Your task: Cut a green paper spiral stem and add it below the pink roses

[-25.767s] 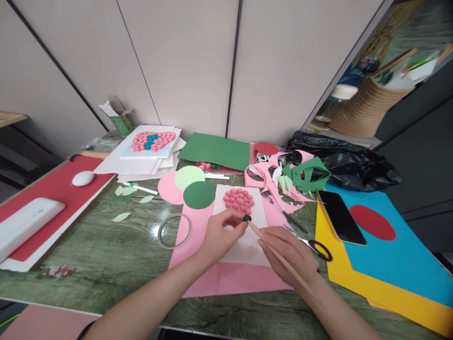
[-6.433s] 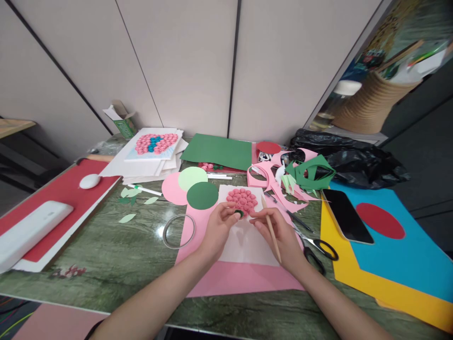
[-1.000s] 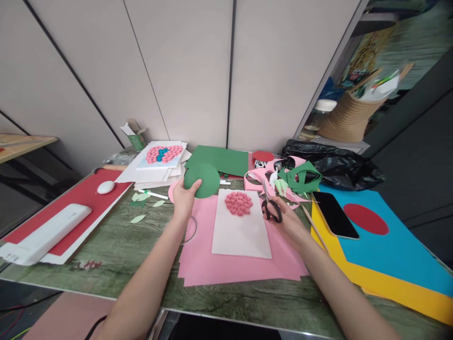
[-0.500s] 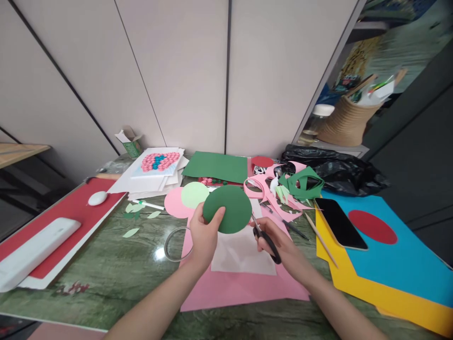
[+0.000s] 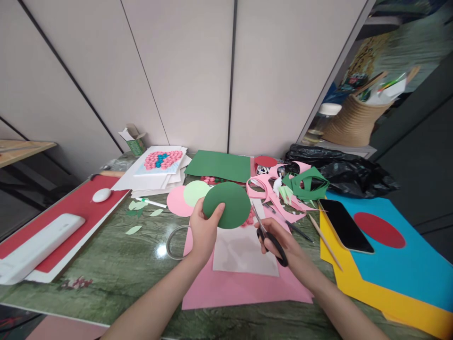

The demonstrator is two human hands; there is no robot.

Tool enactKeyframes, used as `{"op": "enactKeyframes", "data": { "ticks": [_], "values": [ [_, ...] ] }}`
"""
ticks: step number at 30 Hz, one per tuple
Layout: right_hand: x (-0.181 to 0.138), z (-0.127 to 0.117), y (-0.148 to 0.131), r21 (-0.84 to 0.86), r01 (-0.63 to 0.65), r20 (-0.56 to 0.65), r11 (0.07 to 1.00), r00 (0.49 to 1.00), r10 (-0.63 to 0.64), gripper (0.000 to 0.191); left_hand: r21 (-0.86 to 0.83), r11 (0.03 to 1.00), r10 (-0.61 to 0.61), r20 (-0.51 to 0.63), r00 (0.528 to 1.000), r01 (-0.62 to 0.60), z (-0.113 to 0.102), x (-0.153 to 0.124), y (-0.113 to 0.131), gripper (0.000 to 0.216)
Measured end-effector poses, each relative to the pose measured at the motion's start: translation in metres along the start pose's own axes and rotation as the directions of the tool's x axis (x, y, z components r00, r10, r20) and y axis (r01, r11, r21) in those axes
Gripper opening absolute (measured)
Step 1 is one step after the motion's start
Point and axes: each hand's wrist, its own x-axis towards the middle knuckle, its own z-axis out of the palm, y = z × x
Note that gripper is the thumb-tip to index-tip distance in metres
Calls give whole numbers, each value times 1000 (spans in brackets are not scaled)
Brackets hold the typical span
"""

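My left hand (image 5: 203, 231) pinches a dark green paper circle (image 5: 228, 205) and holds it up above the table. Black-handled scissors (image 5: 269, 236) sit in my right hand (image 5: 283, 243), their blades pointing up toward the circle's right edge. Below lies a white sheet (image 5: 244, 250) on a pink sheet (image 5: 240, 285). A cluster of pink paper rolls (image 5: 250, 218) on the white sheet is mostly hidden behind the circle.
A tape ring (image 5: 173, 236) lies left of the pink sheet. Pink (image 5: 175, 200) and light green (image 5: 194, 191) circles, a wooden stick (image 5: 325, 241), a phone (image 5: 345, 224), paper scraps (image 5: 293, 186), blue and yellow sheets (image 5: 399, 264), a mouse (image 5: 102, 194) and a black bag (image 5: 347, 167) surround them.
My left hand has lifted the green circle from the table to the middle. My right hand has brought the scissors in beside it.
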Motion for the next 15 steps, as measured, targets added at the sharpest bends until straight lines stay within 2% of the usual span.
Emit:
{"op": "enactKeyframes", "data": {
  "ticks": [15],
  "values": [
    [0,-2,-2,-32,-32,0,999,999,32,40,67,998,17,31,999,-19,-2,1,5,29]
  ]
}}
